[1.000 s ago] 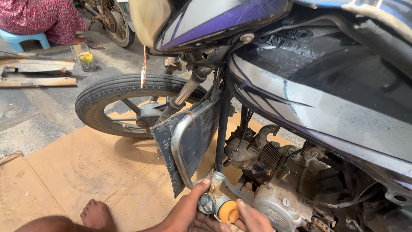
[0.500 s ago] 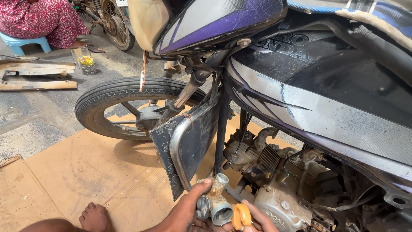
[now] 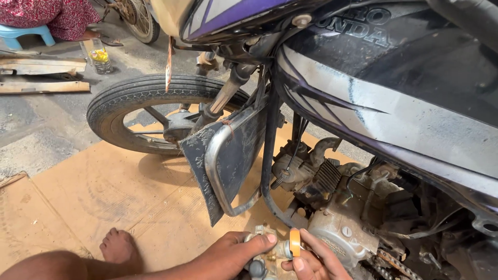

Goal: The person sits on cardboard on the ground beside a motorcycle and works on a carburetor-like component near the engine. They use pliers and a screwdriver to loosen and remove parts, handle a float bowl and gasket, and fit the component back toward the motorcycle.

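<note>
— Where was the small metal part (image 3: 267, 252) held?

— It was gripped in the left hand (image 3: 231, 257), fingers closed round it, low beside the engine (image 3: 337, 228).

— And the right hand (image 3: 311, 262)?

— An orange disc (image 3: 294, 242) was pinched between its thumb and fingertips, just right of the part and touching it. The part's long axis appeared to be laid across, from one hand toward the other. Both hands were equally near.
</note>
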